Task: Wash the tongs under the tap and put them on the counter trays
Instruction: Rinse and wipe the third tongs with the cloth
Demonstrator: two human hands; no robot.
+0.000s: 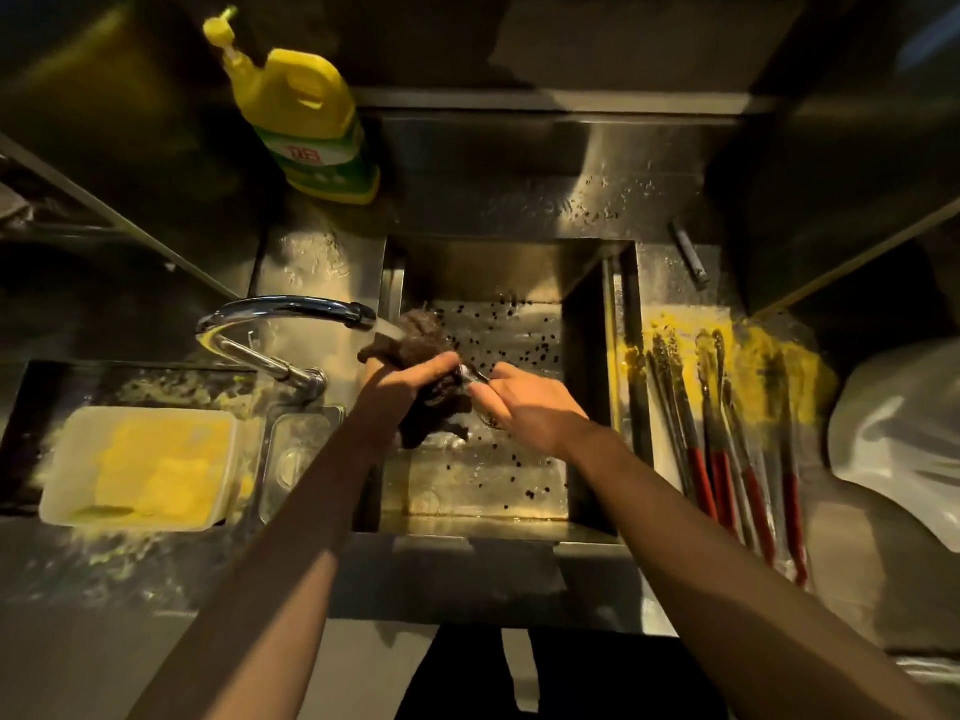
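Over the steel sink [498,272], my left hand [402,379] grips a dark scrubbing pad [415,330] wrapped round a pair of metal tongs [475,376]. My right hand [524,402] holds the tongs from the other side; most of the tongs is hidden by both hands. Water runs from the chrome tap [291,309] onto the pad. Several more tongs with red handles [722,449] lie side by side on the counter to the right of the sink, dusted with yellow powder.
A yellow detergent bottle [301,106] stands behind the sink at the left. A plastic tub of yellow powder [140,467] and a small clear container [296,449] sit left of the sink. A white plastic bag [898,433] lies at far right. Dark specks dot the sink floor.
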